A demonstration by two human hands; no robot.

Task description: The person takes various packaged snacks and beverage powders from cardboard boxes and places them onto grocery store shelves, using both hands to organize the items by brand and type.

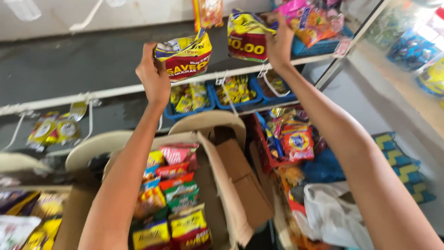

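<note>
Both my arms reach up to a white shelf (115,91). My left hand (152,76) grips the left end of a yellow, red and purple snack pack (187,56) held just above the shelf rail. My right hand (279,42) holds a second pack of the same kind (246,37) at its right edge, higher up, next to a blue basket (319,46) of bright packets. Below my arms an open cardboard box (236,185) holds several colourful snack packets (173,194).
Blue trays (210,99) of yellow packets sit on a lower shelf. A red basket (264,153) with sachets, a white plastic bag (333,213) and blue-yellow sponges (402,166) lie to the right. Hanging packets (53,129) are on the left. A glass counter (407,51) stands at the right.
</note>
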